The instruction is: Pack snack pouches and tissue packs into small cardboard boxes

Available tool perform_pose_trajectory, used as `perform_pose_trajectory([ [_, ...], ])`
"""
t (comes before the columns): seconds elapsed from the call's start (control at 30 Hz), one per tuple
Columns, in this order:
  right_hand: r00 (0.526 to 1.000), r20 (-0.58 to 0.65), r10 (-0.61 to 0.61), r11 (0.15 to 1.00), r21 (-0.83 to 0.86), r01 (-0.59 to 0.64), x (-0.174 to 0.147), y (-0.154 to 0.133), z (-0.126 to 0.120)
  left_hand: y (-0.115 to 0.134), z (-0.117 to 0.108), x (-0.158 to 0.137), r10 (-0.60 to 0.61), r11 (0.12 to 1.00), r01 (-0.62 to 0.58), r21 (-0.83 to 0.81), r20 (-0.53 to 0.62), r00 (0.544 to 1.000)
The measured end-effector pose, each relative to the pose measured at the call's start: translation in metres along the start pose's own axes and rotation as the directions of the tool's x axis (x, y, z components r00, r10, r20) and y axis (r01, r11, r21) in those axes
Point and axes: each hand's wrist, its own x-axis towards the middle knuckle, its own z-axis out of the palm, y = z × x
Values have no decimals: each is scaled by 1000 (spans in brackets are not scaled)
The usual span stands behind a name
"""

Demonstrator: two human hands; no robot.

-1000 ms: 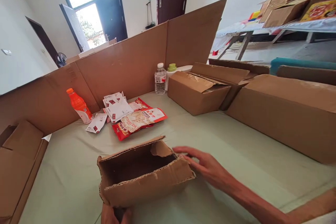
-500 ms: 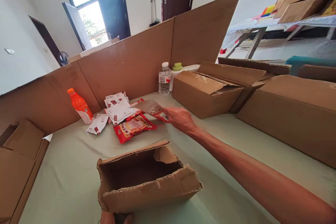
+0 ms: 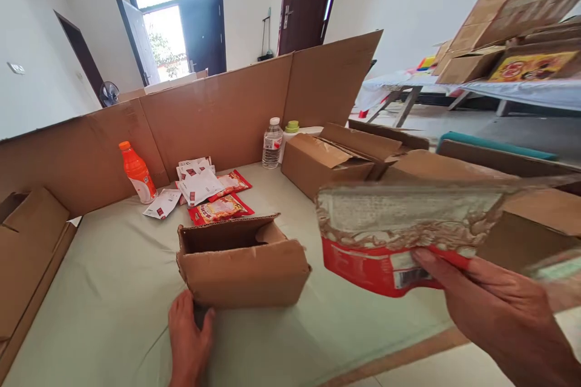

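My right hand pinches a clear plastic pouch by its red lower part, where a barcode label shows. Brown bits show through the pouch's clear upper part, blurred by motion. At left, my left hand grips the near left lower corner of a small open-topped cardboard box, thumb and fingers on either side of it. Little of the box's inside shows. Beyond the box lie red snack packets and a pile of white sachets, with one sachet apart at the left.
An orange bottle and a clear water bottle stand before a cardboard screen. A green-capped white container is beside the water bottle. Larger cardboard boxes line the right, another box the left.
My right hand has drawn the pouch away from the packets, toward me and to the right. The view has shifted, showing more of my left hand at the box.
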Motion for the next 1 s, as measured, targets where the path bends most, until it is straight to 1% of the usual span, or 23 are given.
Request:
perform_pose_trajectory([
  [0.07,999,38,-7,1000,14,6,-13,-15,-7,5,-5,-6,-16,1000,15,-21,-28,999],
  [0.1,996,84,-18,1000,22,17,-20,-24,-9,9,-10,-12,-33,999,31,-39,-56,998],
  [0.13,980,192,-43,998,42,36,-26,-33,-8,14,-16,-19,-52,997,47,-67,-85,995],
  [0.17,952,298,-64,997,69,46,-33,-42,-5,21,-24,-27,-69,992,58,-108,-101,993],
  [0.2,917,391,-81,994,101,45,-40,-51,0,29,-33,-35,-79,984,64,-165,-89,993],
  [0.23,876,472,-97,990,136,37,-47,-59,8,39,-41,-42,-85,969,71,-237,-47,995],
  [0.3,790,595,-146,977,214,19,-63,-73,28,62,-58,-54,-80,902,118,-416,108,991],
  [0.33,749,639,-176,968,252,13,-72,-77,40,73,-65,-58,-75,843,168,-511,197,978],
  [0.4,674,703,-226,947,320,-16,-90,-82,64,91,-76,-62,-59,697,288,-657,347,936],
  [0.47,605,761,-234,928,361,-94,-108,-82,85,99,-85,-66,-30,573,384,-723,450,893],
  [0.5,579,785,-220,916,371,-155,-117,-80,94,100,-88,-69,-19,536,425,-729,493,870],
  [0.53,558,805,-199,901,375,-219,-124,-77,102,99,-91,-72,-17,519,461,-720,531,847],
  [0.57,542,822,-177,886,373,-276,-131,-74,108,98,-93,-75,-27,522,489,-699,559,828],
  [0.6,529,835,-155,874,365,-320,-136,-71,113,96,-94,-78,-52,547,506,-668,576,816],
  [0.63,512,848,-136,863,356,-360,-140,-69,117,93,-95,-81,-85,586,509,-631,577,813],
  [0.67,485,865,-126,849,347,-399,-143,-67,120,91,-96,-83,-120,632,500,-592,563,818],
  [0.77,378,917,-124,802,317,-506,-142,-65,121,88,-95,-86,-189,746,444,-496,482,855],
  [0.8,360,924,-130,786,317,-531,-139,-66,119,88,-94,-86,-197,768,431,-474,466,863],
  [0.83,359,922,-143,772,331,-543,-135,-67,118,88,-93,-85,-202,784,421,-456,454,868],
  [0.93,407,889,-208,748,413,-520,-125,-73,116,86,-88,-84,-211,810,403,-426,430,878],
  [0.97,418,884,-209,751,418,-511,-123,-76,118,85,-85,-84,-212,810,403,-425,429,878],
  [1.0,426,886,-184,764,402,-505,-123,-79,120,84,-83,-84,-212,811,404,-423,431,877],
])
